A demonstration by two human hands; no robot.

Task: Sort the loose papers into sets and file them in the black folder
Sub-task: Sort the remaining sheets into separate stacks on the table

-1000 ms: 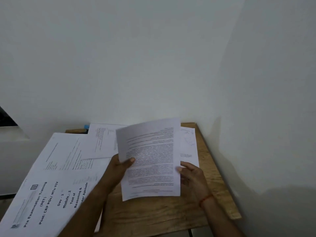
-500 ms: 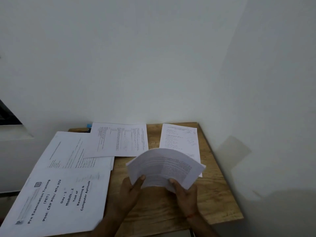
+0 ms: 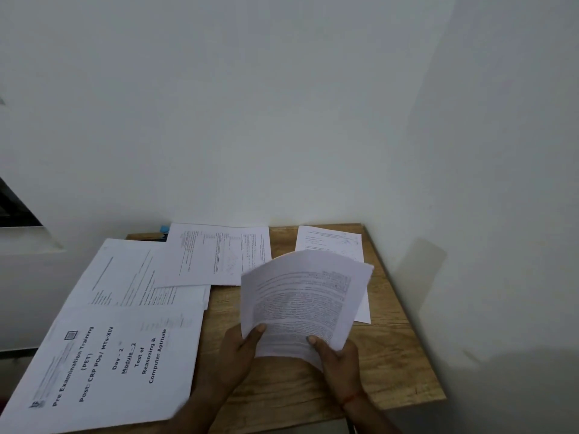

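White printed sheet [image 3: 300,305] held above wooden bench [image 3: 391,371], left hand [image 3: 232,355] and right hand [image 3: 336,361] pinching its near edge, fingers curled. Read heading first, then lay on matching pile.

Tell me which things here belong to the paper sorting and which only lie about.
For the job: curved white printed sheet, held by left hand and right hand; white title page; white sheets behind it; white back-centre sheet; white back-right sheet.
Lying about: small blue object at the back; light wooden table.
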